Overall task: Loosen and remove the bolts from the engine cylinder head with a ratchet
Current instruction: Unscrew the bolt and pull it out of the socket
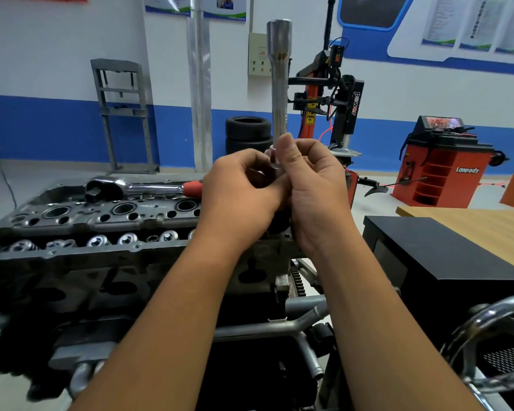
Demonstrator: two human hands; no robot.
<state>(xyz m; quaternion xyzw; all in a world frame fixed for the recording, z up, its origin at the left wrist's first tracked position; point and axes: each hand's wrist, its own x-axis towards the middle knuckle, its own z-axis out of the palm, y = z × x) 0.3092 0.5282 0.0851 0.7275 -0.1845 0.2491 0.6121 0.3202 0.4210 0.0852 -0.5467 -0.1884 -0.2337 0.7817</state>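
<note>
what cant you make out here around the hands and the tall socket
- Lower end of the long socket, head view: hidden between the left hand and right hand.
- Any bolt in it: covered by the curled fingers.
- Ratchet handle end: behind the left hand.
- Cylinder head right end: behind both hands.

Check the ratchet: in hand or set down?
Set down. The ratchet lies on the cylinder head; both hands, left hand and right hand, hold the extension bar upright.

Bright, even indoor light; wide-angle bending at edges, slight softness.
</note>
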